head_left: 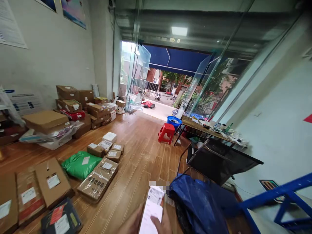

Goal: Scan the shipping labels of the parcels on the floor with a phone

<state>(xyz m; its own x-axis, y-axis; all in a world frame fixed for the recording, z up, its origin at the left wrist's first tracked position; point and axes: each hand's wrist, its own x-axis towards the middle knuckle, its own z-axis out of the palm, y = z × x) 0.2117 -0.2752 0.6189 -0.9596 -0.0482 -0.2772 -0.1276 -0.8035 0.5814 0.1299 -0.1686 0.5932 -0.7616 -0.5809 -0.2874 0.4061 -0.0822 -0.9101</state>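
Note:
At the bottom edge my right hand (161, 226) holds a small white packet with a printed label (153, 208). The thumb lies across its front and skin shows past its left edge. The packet is upright and tilted slightly right, above the wooden floor (138, 162). My left hand does not show. Just right of the packet lies a blue tarp bag (197, 201).
Several cardboard parcels (99, 178), a green bag (79, 164) and flat boxes (52, 182) cover the floor at left, with stacked cartons (73, 100) along the wall. A red stool (166, 132), a blue bucket (174, 122), a cluttered table (195, 125), a black chair (219, 159) and a blue rack (280, 195) stand at right.

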